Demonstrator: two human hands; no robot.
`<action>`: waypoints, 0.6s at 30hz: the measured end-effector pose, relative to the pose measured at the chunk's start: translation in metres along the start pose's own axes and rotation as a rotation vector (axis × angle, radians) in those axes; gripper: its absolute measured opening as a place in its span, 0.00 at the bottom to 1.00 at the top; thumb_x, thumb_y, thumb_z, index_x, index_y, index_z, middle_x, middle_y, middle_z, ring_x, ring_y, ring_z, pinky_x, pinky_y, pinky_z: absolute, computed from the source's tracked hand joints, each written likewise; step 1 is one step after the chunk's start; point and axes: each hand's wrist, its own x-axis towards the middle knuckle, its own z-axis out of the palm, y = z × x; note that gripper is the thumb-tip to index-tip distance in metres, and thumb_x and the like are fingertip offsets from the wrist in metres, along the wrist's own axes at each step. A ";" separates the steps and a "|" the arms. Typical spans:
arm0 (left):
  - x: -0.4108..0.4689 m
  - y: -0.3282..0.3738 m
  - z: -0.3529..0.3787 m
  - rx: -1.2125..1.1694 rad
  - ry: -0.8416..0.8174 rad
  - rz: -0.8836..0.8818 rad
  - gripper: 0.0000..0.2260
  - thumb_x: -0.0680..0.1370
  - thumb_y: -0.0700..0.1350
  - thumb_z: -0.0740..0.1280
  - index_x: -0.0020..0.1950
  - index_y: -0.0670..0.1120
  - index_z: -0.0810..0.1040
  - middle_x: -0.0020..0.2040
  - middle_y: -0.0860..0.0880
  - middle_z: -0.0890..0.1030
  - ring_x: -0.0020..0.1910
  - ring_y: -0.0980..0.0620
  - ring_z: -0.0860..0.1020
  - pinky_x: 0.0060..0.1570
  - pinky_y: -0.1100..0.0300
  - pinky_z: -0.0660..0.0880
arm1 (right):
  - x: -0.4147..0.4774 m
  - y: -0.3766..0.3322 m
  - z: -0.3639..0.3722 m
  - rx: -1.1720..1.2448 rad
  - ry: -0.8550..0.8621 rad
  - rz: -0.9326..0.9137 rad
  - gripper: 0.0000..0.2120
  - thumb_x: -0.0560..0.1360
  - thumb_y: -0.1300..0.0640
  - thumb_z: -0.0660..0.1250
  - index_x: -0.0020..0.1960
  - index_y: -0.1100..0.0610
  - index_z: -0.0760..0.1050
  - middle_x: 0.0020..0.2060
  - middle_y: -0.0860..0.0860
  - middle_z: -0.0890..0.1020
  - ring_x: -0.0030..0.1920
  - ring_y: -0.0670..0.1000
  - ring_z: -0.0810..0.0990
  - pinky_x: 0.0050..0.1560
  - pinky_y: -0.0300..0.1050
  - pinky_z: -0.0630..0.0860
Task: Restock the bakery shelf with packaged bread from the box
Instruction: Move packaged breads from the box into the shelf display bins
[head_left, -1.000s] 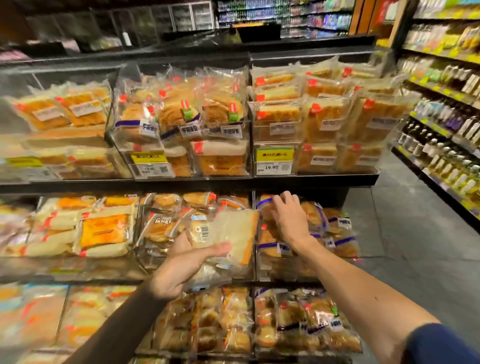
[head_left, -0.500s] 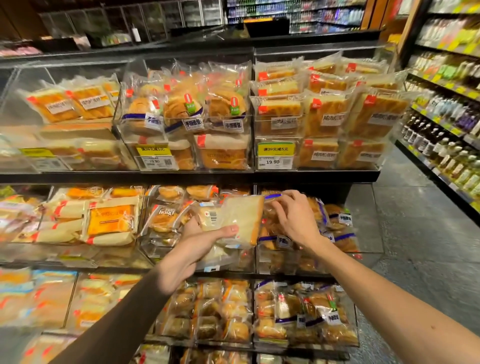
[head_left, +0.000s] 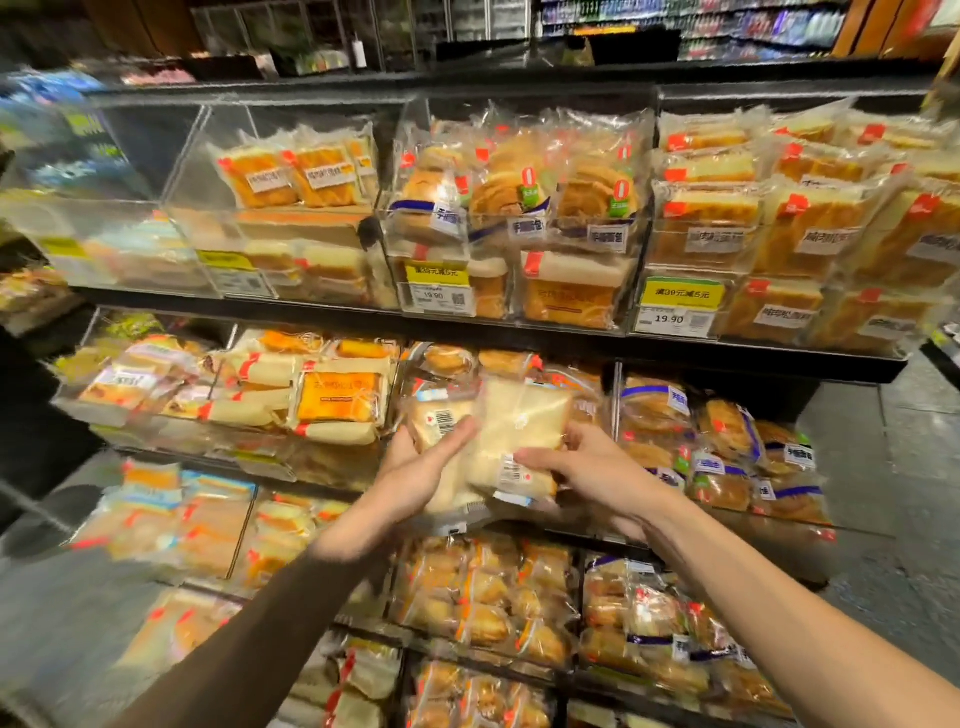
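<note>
Both my hands hold clear packs of pale sliced bread in front of the middle bakery shelf (head_left: 498, 340). My left hand (head_left: 421, 478) grips the left pack (head_left: 439, 421), which shows a barcode label. My right hand (head_left: 592, 470) grips the right pack of white bread (head_left: 519, 431), thumb across its lower label. The two packs overlap and sit against the clear bin of round buns behind them. The box is out of view.
Clear acrylic bins of packaged bread fill all shelf levels. Yellow price tags (head_left: 675, 306) hang on the top bins. Bagged buns (head_left: 727, 447) lie right of my hands, rolled cakes (head_left: 311, 400) to the left. An aisle floor (head_left: 914, 467) runs along the right.
My right hand left the bun bin on the right and came onto the white bread pack. The view swung left, so the shelf shifted right. My left hand kept its pack.
</note>
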 end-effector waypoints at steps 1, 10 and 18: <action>0.000 -0.003 -0.016 -0.057 0.006 -0.016 0.23 0.69 0.55 0.78 0.61 0.49 0.80 0.53 0.48 0.86 0.55 0.46 0.83 0.62 0.42 0.75 | 0.002 -0.003 0.014 0.006 -0.009 0.009 0.16 0.74 0.63 0.72 0.61 0.61 0.76 0.47 0.51 0.86 0.43 0.43 0.85 0.38 0.35 0.79; -0.012 -0.004 -0.208 -0.284 0.256 0.008 0.16 0.75 0.30 0.69 0.62 0.40 0.77 0.43 0.46 0.86 0.40 0.50 0.85 0.34 0.57 0.80 | 0.043 -0.020 0.190 0.341 -0.143 0.082 0.15 0.75 0.69 0.67 0.60 0.60 0.77 0.52 0.61 0.85 0.47 0.57 0.85 0.56 0.59 0.78; -0.016 0.016 -0.369 -0.156 0.375 0.071 0.16 0.73 0.37 0.75 0.59 0.42 0.77 0.53 0.42 0.85 0.49 0.45 0.85 0.45 0.49 0.83 | 0.079 -0.049 0.344 0.216 -0.163 0.030 0.18 0.74 0.65 0.71 0.63 0.60 0.75 0.49 0.57 0.86 0.48 0.55 0.86 0.58 0.58 0.79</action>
